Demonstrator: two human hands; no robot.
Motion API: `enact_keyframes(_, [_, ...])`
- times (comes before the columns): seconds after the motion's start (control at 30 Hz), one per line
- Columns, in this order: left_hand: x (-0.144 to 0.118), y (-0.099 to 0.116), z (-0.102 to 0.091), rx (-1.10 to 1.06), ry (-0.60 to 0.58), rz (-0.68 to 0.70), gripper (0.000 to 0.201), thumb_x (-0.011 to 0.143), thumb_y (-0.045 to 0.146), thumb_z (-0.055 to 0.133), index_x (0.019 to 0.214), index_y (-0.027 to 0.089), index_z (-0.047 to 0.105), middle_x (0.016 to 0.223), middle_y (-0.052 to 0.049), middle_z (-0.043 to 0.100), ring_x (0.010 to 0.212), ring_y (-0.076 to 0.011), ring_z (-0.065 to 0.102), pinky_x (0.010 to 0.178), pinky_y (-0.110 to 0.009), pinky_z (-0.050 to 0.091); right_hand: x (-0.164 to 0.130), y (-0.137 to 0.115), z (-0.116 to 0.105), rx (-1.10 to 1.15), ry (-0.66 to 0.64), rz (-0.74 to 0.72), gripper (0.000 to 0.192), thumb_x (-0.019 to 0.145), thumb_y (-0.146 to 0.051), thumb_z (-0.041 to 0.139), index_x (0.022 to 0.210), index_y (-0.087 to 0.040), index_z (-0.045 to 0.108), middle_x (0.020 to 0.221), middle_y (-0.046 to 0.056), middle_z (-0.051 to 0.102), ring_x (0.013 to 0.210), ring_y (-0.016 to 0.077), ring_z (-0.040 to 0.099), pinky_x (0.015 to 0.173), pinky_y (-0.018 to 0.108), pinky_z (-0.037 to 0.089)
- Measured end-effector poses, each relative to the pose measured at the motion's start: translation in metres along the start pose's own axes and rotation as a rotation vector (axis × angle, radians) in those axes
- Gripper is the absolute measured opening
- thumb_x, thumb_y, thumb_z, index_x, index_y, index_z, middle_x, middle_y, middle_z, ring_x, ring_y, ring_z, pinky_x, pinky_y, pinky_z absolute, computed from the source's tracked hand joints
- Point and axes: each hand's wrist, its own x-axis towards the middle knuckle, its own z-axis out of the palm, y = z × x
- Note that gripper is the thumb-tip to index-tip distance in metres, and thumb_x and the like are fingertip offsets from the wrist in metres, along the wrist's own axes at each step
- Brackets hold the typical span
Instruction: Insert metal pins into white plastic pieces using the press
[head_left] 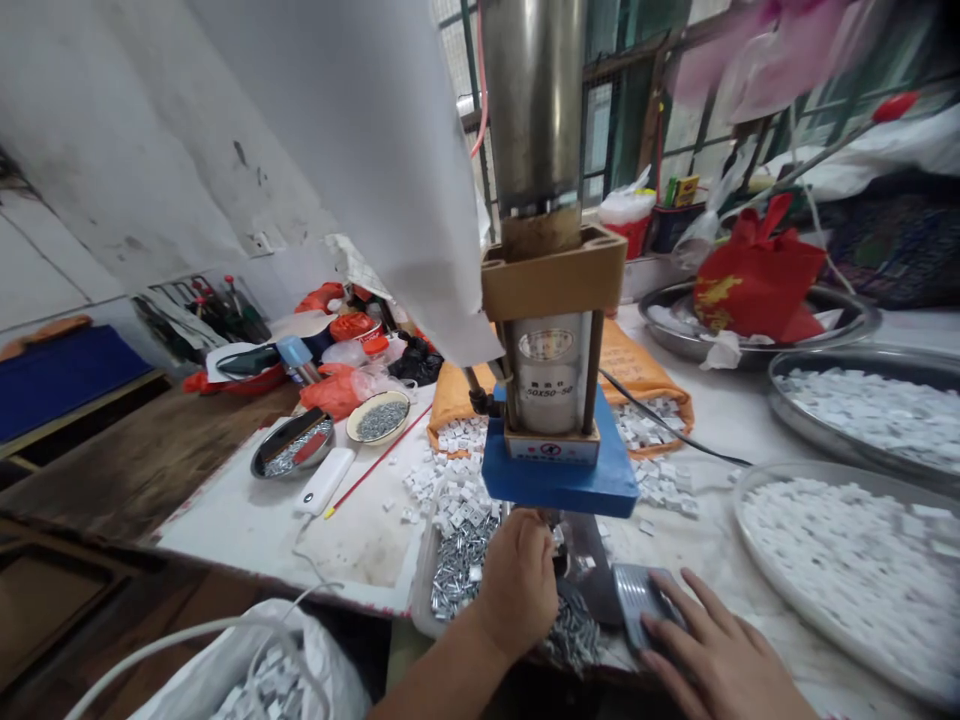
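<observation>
My left hand (521,575) is closed with curled fingers just below the blue block (551,485) at the bottom of a press. What its fingers hold, if anything, is hidden. Beneath it a clear tub (426,590) contains small metal pins (456,568) and white square plastic pieces (459,500). More dark metal pins (574,630) lie in a heap beside the wrist. My right hand (712,645) is open, its fingers apart and touching a grey ribbed metal piece (634,595). The press cylinder (551,375) stands upright in a brown frame (555,285).
An orange sack (637,365) spills white pieces behind the press. At right are a round tray (757,540) and metal basins (776,385). To the left lie a white power bank-like box (325,482), a red stick (375,465) and a bowl (352,430). A white sheet (360,150) hangs down.
</observation>
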Motion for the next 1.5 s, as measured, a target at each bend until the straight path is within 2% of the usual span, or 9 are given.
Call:
enact_keyframes(0.2, [-0.001,0.008,-0.007,-0.045,-0.014,-0.099,0.018,0.080,0.003,0.039,0.078,0.019,0.046,0.081,-0.007,0.055,0.077,-0.0204,0.052,0.070,-0.033,0.043,0.025,-0.012,-0.008,0.095,0.008,0.036,0.026,0.080,-0.044,0.055,0.068,-0.028,0.071,0.114,0.009,0.067,0.119,0.0385,0.048,0.085,0.052,0.047])
enact_keyframes(0.3, [0.002,0.016,-0.014,-0.172,-0.032,-0.170,0.015,0.082,0.006,0.042,0.083,0.019,0.050,0.086,-0.006,0.058,0.082,-0.0196,0.054,0.076,-0.032,0.043,0.052,-0.028,-0.015,0.271,0.098,0.045,0.020,0.081,-0.040,0.055,0.080,-0.026,0.071,0.109,0.010,0.068,0.110,0.0337,0.054,0.090,0.050,0.045])
enact_keyframes(0.4, [0.005,0.014,-0.014,-0.319,-0.004,-0.363,0.011,0.084,0.011,0.046,0.084,0.018,0.055,0.084,-0.004,0.060,0.081,-0.0178,0.056,0.076,-0.030,0.043,0.076,-0.049,-0.018,0.468,0.134,0.041,0.024,0.082,-0.036,0.054,0.100,-0.024,0.064,0.112,0.011,0.065,0.105,0.0289,0.057,0.089,0.045,0.047])
enact_keyframes(0.57, [0.007,-0.007,0.000,-0.548,-0.012,-0.667,0.009,0.084,0.022,0.051,0.079,0.016,0.056,0.074,0.000,0.059,0.071,-0.0147,0.056,0.067,-0.026,0.044,0.095,-0.073,-0.011,0.612,0.073,0.059,0.017,0.083,-0.027,0.049,0.094,-0.022,0.061,0.096,0.009,0.067,0.092,0.0253,0.060,0.081,0.040,0.049])
enact_keyframes(0.9, [0.006,-0.016,0.006,-0.546,-0.041,-0.675,0.007,0.082,0.018,0.051,0.082,0.016,0.059,0.077,-0.001,0.062,0.074,-0.0149,0.057,0.069,-0.026,0.044,0.105,-0.081,-0.004,0.640,0.007,0.183,0.016,0.082,-0.028,0.047,0.085,-0.022,0.062,0.083,0.007,0.067,0.078,0.0240,0.061,0.070,0.035,0.047])
enact_keyframes(1.03, [-0.018,-0.022,-0.019,-0.373,-0.026,-0.638,0.010,0.081,0.014,0.049,0.083,0.017,0.058,0.079,0.000,0.061,0.074,-0.0155,0.055,0.069,-0.027,0.044,0.098,-0.075,-0.007,0.809,-0.062,0.307,0.021,0.082,-0.038,0.051,0.091,-0.023,0.062,0.089,0.006,0.069,0.074,0.0220,0.062,0.066,0.033,0.050])
enact_keyframes(1.2, [-0.044,-0.040,-0.060,0.007,-0.133,-0.499,0.017,0.083,0.013,0.044,0.080,0.017,0.060,0.080,-0.005,0.061,0.080,-0.0195,0.055,0.074,-0.031,0.042,0.071,-0.066,-0.011,0.715,0.150,0.218,0.017,0.083,-0.038,0.052,0.087,-0.024,0.061,0.095,0.008,0.066,0.092,0.0254,0.059,0.082,0.038,0.047])
enact_keyframes(1.33, [-0.052,-0.043,-0.063,0.245,-0.438,-0.458,0.011,0.078,0.018,0.054,0.084,0.018,0.063,0.086,-0.007,0.061,0.083,-0.0232,0.054,0.074,-0.034,0.041,0.055,-0.081,-0.014,0.646,-0.099,0.051,0.015,0.083,-0.033,0.055,0.087,-0.023,0.064,0.086,0.007,0.065,0.081,0.0235,0.059,0.073,0.036,0.049])
enact_keyframes(1.5, [-0.053,-0.041,-0.044,0.160,-0.404,-0.494,0.007,0.073,0.013,0.055,0.069,0.017,0.059,0.076,-0.006,0.060,0.074,-0.0211,0.054,0.067,-0.031,0.039,0.058,-0.098,-0.015,0.586,-0.289,0.028,0.019,0.081,-0.019,0.047,0.076,-0.023,0.066,0.081,0.007,0.065,0.079,0.0251,0.059,0.070,0.039,0.049])
